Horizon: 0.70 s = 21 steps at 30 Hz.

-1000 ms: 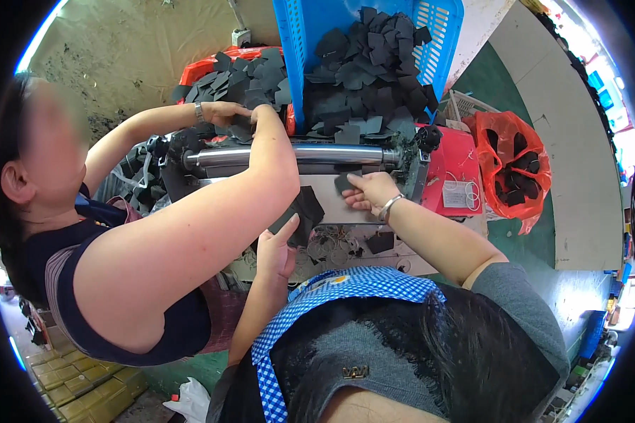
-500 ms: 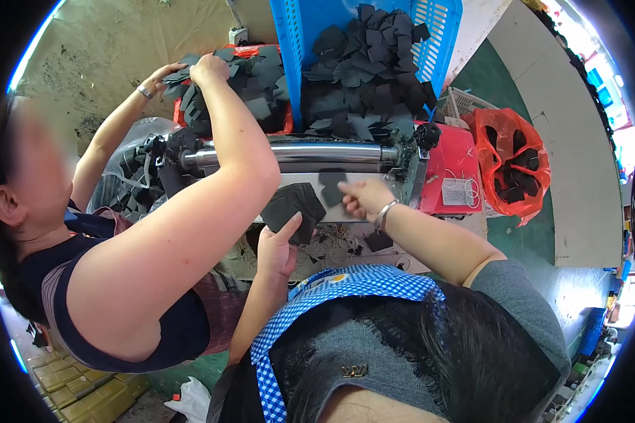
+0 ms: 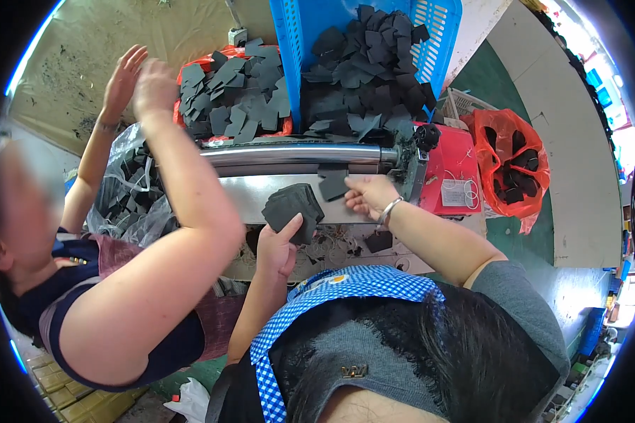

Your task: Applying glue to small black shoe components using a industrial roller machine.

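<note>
Black stack (image 3: 293,209) hides left hand (image 3: 276,248) fingers; right hand (image 3: 367,194) feeds a piece (image 3: 331,183).

The floor (image 3: 63,63) at ten to eleven o'clock is bare, stained concrete, dull tan and scuffed. At two to three o'clock a dark green floor strip (image 3: 504,77) runs beside a broad pale board (image 3: 578,162) that slants toward four o'clock. Bright daylight washes the rim at two o'clock, where small blue shapes (image 3: 600,77) sit too blurred to identify. At seven o'clock, yellowish tiles (image 3: 70,398) show along the lower edge. A blue object (image 3: 591,331) stands near four o'clock.
</note>
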Tool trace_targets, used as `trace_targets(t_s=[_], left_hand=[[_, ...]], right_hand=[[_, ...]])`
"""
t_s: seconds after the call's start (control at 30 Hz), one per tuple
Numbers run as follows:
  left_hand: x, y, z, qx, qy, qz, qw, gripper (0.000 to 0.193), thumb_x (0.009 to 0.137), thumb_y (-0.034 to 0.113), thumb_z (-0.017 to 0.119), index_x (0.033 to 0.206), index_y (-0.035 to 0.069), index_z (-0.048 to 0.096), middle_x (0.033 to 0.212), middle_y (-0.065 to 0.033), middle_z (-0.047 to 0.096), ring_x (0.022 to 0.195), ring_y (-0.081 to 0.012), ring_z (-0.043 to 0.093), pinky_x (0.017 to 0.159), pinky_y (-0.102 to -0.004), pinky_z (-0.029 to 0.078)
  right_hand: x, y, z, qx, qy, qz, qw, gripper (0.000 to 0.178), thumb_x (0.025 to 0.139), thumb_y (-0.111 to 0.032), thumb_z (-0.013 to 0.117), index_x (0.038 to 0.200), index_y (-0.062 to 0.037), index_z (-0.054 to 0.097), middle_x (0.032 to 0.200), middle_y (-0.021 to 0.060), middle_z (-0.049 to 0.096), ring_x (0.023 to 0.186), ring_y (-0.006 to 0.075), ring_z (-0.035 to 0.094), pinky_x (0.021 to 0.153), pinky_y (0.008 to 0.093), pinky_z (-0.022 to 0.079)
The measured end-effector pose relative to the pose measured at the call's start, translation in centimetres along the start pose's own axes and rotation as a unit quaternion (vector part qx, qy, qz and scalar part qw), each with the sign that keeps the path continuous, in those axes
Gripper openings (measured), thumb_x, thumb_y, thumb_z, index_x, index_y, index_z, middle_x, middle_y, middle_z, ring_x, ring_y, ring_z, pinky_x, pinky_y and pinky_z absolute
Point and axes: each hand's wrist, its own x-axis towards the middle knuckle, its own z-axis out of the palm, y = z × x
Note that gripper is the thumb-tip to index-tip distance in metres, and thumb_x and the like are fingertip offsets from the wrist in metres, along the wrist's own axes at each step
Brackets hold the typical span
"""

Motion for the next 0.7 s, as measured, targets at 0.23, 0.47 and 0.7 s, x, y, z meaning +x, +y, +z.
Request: trace_targets(t_s=[0.23,0.47,0.7], left_hand=[[-0.1,0.1,0.1,0.001,0.015,-0.005,1.0,0.026,0.083,0.006,0.057,0.106,-0.001,0.051,0.101,-0.0109,0.057,0.088,-0.0222,0.058,0.072,-0.0395,0.053],[-0.9,0.4,0.0,0.027,0.051,0.008,0.998,0.025,0.081,0.006,0.059,0.103,-0.002,0.052,0.097,-0.0104,0.058,0.083,-0.0217,0.059,0.069,-0.0364,0.052],[-1.2,-0.4,-0.1,0.003,0.017,0.01,1.0,0.03,0.077,0.002,0.063,0.106,-0.002,0.054,0.098,-0.0077,0.06,0.087,-0.0168,0.059,0.075,-0.028,0.047]], right_hand=[[-1.4,1.0,0.9,-0.194,-0.053,-0.086,0.976,0.017,0.084,-0.019,0.056,0.086,-0.003,0.054,0.064,0.0049,0.06,0.045,0.0107,0.055,0.041,0.0208,0.042],[2.1,-9.0,2.1,-0.489,0.185,-0.555,0.647,0.021,0.072,-0.025,0.063,0.072,-0.0038,0.06,0.07,0.0141,0.062,0.068,0.0329,0.059,0.063,0.0396,0.047],[12.4,-12.4,1.6,-0.694,0.237,-0.418,0.536,0.02,0.079,-0.015,0.052,0.088,-0.0043,0.066,0.094,0.018,0.062,0.089,0.0312,0.061,0.077,0.0381,0.049]])
